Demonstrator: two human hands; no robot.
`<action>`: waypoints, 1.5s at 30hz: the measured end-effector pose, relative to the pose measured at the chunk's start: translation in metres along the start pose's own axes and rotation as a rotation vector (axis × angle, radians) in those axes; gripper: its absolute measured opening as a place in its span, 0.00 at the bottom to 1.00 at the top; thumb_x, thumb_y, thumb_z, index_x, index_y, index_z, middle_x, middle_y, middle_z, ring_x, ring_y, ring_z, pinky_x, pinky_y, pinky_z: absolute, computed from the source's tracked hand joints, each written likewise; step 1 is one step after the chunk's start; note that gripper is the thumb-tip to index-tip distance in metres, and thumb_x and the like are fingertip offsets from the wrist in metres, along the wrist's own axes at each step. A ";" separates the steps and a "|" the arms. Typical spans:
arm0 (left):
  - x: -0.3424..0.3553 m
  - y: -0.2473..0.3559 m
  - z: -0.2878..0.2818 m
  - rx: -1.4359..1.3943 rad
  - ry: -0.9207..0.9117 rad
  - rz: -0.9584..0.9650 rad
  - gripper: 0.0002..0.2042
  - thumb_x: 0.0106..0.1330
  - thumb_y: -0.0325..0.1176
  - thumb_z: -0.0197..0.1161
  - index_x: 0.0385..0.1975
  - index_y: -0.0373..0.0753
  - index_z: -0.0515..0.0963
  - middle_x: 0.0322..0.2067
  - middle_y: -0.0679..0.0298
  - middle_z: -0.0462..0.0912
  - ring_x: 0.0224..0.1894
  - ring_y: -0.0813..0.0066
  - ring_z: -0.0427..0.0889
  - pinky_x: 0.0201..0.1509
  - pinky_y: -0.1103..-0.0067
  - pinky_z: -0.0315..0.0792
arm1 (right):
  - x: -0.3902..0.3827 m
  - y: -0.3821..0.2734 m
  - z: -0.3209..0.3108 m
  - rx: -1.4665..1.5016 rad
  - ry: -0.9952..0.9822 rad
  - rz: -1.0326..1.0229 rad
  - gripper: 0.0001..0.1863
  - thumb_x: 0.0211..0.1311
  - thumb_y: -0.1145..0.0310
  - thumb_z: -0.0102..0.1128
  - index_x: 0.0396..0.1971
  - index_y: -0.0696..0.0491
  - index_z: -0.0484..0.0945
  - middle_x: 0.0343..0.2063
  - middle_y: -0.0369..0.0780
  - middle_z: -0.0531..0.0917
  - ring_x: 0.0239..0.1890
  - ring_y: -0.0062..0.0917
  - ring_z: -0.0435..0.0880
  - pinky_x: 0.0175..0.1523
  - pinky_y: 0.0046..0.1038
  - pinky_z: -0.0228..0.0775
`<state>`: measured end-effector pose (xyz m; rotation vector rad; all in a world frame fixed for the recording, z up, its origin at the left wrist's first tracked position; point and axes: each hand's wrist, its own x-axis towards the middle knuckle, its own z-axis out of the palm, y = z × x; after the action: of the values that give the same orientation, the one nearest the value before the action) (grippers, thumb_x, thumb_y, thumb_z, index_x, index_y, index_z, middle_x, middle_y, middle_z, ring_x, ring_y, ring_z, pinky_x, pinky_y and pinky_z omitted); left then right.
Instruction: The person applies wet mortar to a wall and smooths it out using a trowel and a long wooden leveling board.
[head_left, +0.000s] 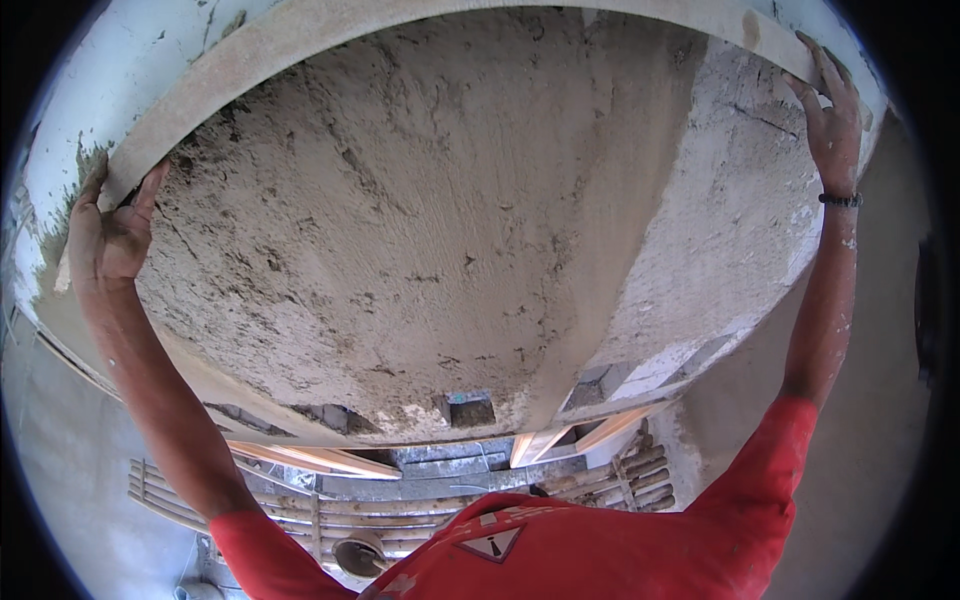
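A long, pale straightedge board [250,68] looks bent by the lens and lies along the top of a mortar-covered surface [450,180]. My left hand [118,235] grips the board's left end, thumb on one edge and fingers on the other. Near its right end, my right hand [835,130], with a dark bracelet at the wrist, holds it the same way. Brown, rough mortar covers the left and middle of the surface. Toward the right, a paler strip [700,230] shows cracks and white patches.
Along the surface's lower edge are small rectangular recesses [470,408]. Below stand orange-brown wooden frames [340,462] and a platform of lashed poles [640,480]. A round pan [358,553] rests by the poles. Grey walls flank both sides.
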<state>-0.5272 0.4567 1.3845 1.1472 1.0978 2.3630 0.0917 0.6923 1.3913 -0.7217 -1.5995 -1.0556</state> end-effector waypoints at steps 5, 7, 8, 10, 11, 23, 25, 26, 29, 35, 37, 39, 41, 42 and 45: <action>0.001 -0.018 0.008 -0.003 0.015 -0.064 0.18 0.76 0.29 0.40 0.61 0.26 0.56 0.60 0.33 0.58 0.56 0.31 0.70 0.58 0.56 0.77 | -0.026 0.003 -0.005 0.006 -0.066 -0.042 0.26 0.60 0.65 0.63 0.60 0.48 0.73 0.55 0.45 0.77 0.55 0.33 0.78 0.58 0.35 0.72; -0.004 -0.027 0.008 0.004 0.021 -0.083 0.18 0.76 0.29 0.40 0.60 0.25 0.57 0.60 0.33 0.59 0.57 0.32 0.70 0.58 0.56 0.77 | -0.040 0.000 -0.010 0.020 -0.104 -0.030 0.26 0.59 0.66 0.65 0.58 0.48 0.74 0.54 0.45 0.77 0.55 0.36 0.77 0.58 0.36 0.70; -0.006 -0.034 0.009 0.010 0.017 -0.090 0.18 0.76 0.29 0.40 0.60 0.25 0.56 0.60 0.33 0.59 0.57 0.32 0.69 0.58 0.55 0.77 | -0.048 0.000 -0.013 0.044 -0.120 -0.030 0.26 0.57 0.67 0.66 0.57 0.48 0.75 0.53 0.46 0.78 0.55 0.37 0.76 0.59 0.37 0.69; -0.018 -0.031 0.003 0.030 0.051 -0.103 0.19 0.75 0.30 0.41 0.60 0.25 0.55 0.59 0.34 0.60 0.58 0.34 0.69 0.58 0.55 0.77 | -0.065 -0.011 -0.011 0.052 -0.126 -0.016 0.26 0.55 0.67 0.68 0.56 0.48 0.76 0.51 0.46 0.78 0.54 0.39 0.75 0.59 0.37 0.68; -0.027 -0.032 0.001 0.037 0.085 -0.118 0.19 0.75 0.30 0.41 0.59 0.24 0.56 0.58 0.34 0.61 0.58 0.35 0.69 0.58 0.55 0.77 | -0.074 -0.018 -0.007 0.028 -0.124 -0.004 0.26 0.54 0.67 0.68 0.56 0.48 0.76 0.51 0.46 0.79 0.54 0.39 0.75 0.58 0.37 0.68; -0.109 -0.106 -0.008 -0.072 0.211 -0.331 0.19 0.72 0.34 0.44 0.52 0.23 0.67 0.52 0.40 0.69 0.43 0.51 0.82 0.33 0.59 0.87 | -0.207 -0.041 -0.016 0.095 -0.342 0.087 0.24 0.63 0.67 0.57 0.60 0.53 0.72 0.55 0.54 0.74 0.58 0.49 0.71 0.57 0.44 0.66; -0.118 -0.126 -0.028 -0.089 0.247 -0.386 0.19 0.71 0.34 0.45 0.51 0.22 0.67 0.48 0.40 0.72 0.37 0.53 0.84 0.29 0.63 0.87 | -0.225 -0.052 -0.012 0.085 -0.355 0.024 0.24 0.64 0.63 0.56 0.59 0.54 0.72 0.55 0.54 0.74 0.58 0.49 0.71 0.57 0.46 0.66; -0.127 -0.133 -0.032 -0.111 0.259 -0.412 0.19 0.71 0.33 0.45 0.51 0.21 0.67 0.46 0.41 0.73 0.35 0.53 0.84 0.28 0.64 0.86 | -0.233 -0.055 -0.011 0.076 -0.367 0.007 0.24 0.66 0.58 0.54 0.59 0.54 0.73 0.55 0.55 0.74 0.57 0.50 0.72 0.57 0.47 0.66; -0.154 -0.152 -0.034 -0.181 0.346 -0.466 0.17 0.69 0.32 0.49 0.48 0.22 0.68 0.38 0.46 0.78 0.28 0.55 0.84 0.25 0.65 0.86 | -0.271 -0.056 -0.005 0.114 -0.441 0.045 0.27 0.68 0.50 0.51 0.58 0.53 0.73 0.55 0.56 0.73 0.57 0.51 0.71 0.56 0.49 0.65; -0.194 -0.225 -0.046 -0.093 0.526 -0.494 0.14 0.65 0.33 0.57 0.40 0.26 0.70 0.34 0.50 0.80 0.25 0.60 0.84 0.19 0.71 0.80 | -0.323 -0.074 -0.013 0.105 -0.443 0.084 0.28 0.68 0.46 0.50 0.59 0.49 0.74 0.55 0.53 0.72 0.60 0.49 0.68 0.58 0.51 0.62; -0.208 -0.233 -0.043 -0.157 0.611 -0.500 0.12 0.67 0.32 0.57 0.39 0.27 0.70 0.33 0.52 0.81 0.26 0.63 0.84 0.22 0.71 0.80 | -0.335 -0.085 -0.021 0.019 -0.471 0.055 0.29 0.66 0.46 0.53 0.61 0.49 0.72 0.56 0.53 0.72 0.60 0.49 0.67 0.60 0.52 0.61; -0.217 -0.259 -0.048 -0.251 0.685 -0.490 0.12 0.67 0.32 0.57 0.39 0.27 0.70 0.32 0.53 0.81 0.27 0.63 0.84 0.25 0.71 0.81 | -0.356 -0.088 -0.022 -0.204 -0.541 -0.001 0.33 0.64 0.47 0.57 0.64 0.49 0.68 0.57 0.53 0.71 0.62 0.49 0.65 0.61 0.52 0.60; -0.229 -0.273 -0.053 -0.263 0.654 -0.545 0.17 0.67 0.33 0.57 0.45 0.32 0.58 0.39 0.50 0.75 0.33 0.61 0.83 0.28 0.66 0.82 | -0.394 -0.086 -0.014 -0.209 -0.562 0.283 0.33 0.63 0.45 0.57 0.63 0.50 0.69 0.55 0.55 0.72 0.61 0.48 0.67 0.56 0.46 0.66; -0.236 -0.278 -0.059 -0.263 0.646 -0.566 0.21 0.67 0.34 0.57 0.47 0.35 0.52 0.43 0.48 0.72 0.36 0.60 0.82 0.30 0.64 0.83 | -0.410 -0.090 -0.004 -0.198 -0.572 0.424 0.34 0.63 0.44 0.57 0.62 0.50 0.70 0.54 0.56 0.73 0.60 0.47 0.67 0.54 0.43 0.69; -0.253 -0.306 -0.068 -0.302 0.651 -0.562 0.21 0.67 0.36 0.58 0.47 0.35 0.52 0.44 0.48 0.72 0.37 0.61 0.82 0.31 0.64 0.83 | -0.450 -0.097 0.008 0.223 -0.511 0.822 0.36 0.57 0.51 0.66 0.62 0.52 0.69 0.53 0.56 0.73 0.57 0.45 0.71 0.52 0.38 0.72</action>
<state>-0.4374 0.4883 0.9929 -0.0665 1.0042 2.3401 0.1304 0.6827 0.9323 -1.4033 -1.5541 -0.0892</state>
